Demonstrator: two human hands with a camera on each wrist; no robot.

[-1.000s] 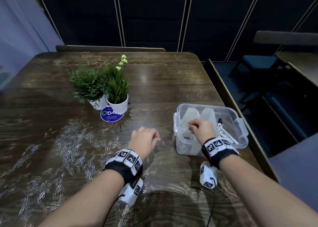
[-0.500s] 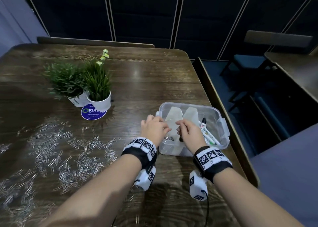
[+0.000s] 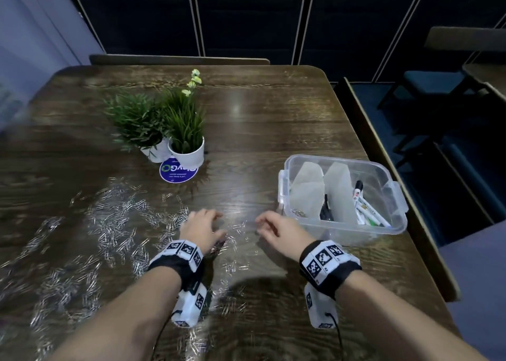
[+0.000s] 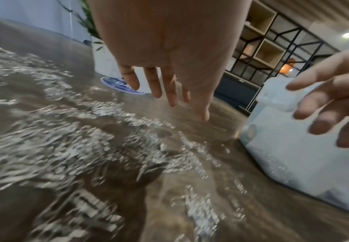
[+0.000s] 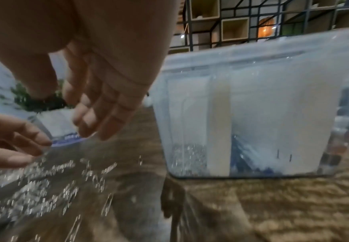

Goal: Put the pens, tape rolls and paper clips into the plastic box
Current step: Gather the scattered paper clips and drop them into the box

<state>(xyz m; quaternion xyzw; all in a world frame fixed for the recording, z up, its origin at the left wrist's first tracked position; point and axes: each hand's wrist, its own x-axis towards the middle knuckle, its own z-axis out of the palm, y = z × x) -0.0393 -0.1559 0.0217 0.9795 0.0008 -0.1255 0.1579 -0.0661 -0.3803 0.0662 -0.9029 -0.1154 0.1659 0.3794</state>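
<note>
A clear plastic box [image 3: 394,193] stands at the table's right side. Inside it are two whitish tape rolls [image 3: 306,188], several pens [image 3: 367,210] and a small heap of paper clips [image 3: 298,213]. Many more silver paper clips [image 3: 115,224] lie scattered over the left and middle of the table. My left hand [image 3: 208,224] hovers low over the clips with fingers spread and pointing down [image 4: 169,95], holding nothing. My right hand [image 3: 267,225] hangs relaxed and empty [image 5: 99,114] just left of the box [image 5: 262,114].
Two potted plants [image 3: 186,130] in white pots stand at the middle back, on a round blue sticker [image 3: 178,170]. The table's right edge [image 3: 427,240] runs close behind the box. A chair back [image 3: 178,59] sits at the far edge.
Both hands were at the box's near left corner half a second ago. They have pulled back to the left and now hang empty over the loose clips on the table.
</note>
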